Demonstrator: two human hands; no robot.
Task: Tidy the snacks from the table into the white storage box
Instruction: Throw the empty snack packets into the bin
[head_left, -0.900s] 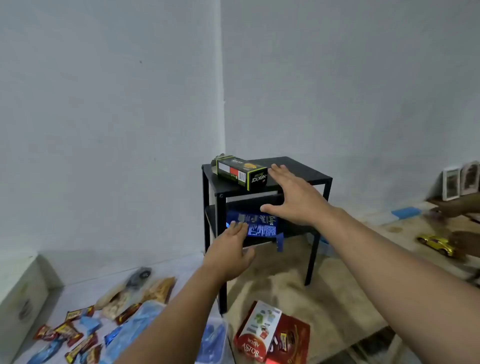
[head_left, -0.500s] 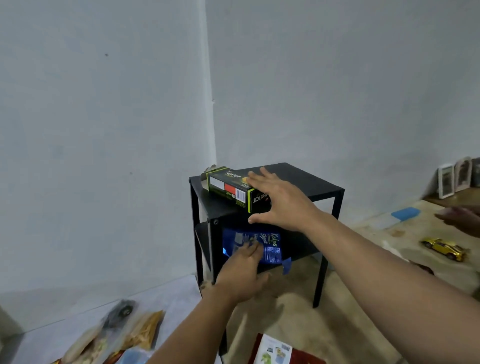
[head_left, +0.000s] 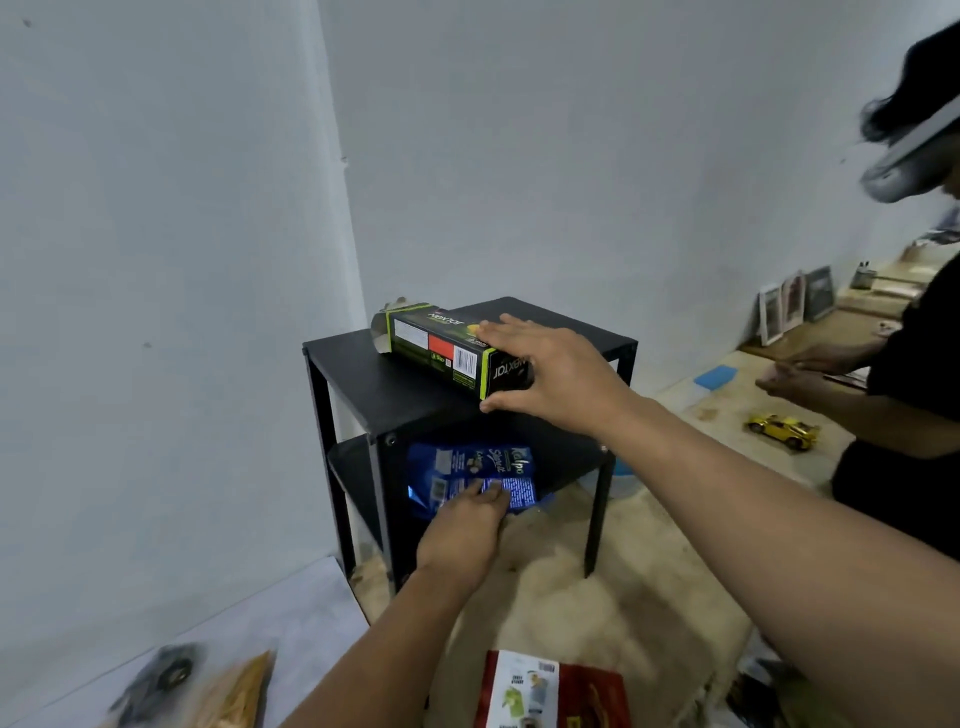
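A small black table (head_left: 363, 374) with two levels stands in the corner of the room. On its top level lies a green and black Nextar box (head_left: 441, 351), with an open flap at the end toward the wall. The right hand (head_left: 545, 371) is on the near end of this box: the fingers are spread over the top and the thumb presses the front edge, so the hand grips the box. On the lower shelf of the table lies a blue snack packet (head_left: 467, 467). The left hand (head_left: 462, 530) rests on the packet with fingers almost straight, touching its front part. In front of the table, on the floor, lies a red snack bag (head_left: 550, 691). To the right of the table another person (head_left: 904, 395) stands near a yellow toy car (head_left: 784, 430)
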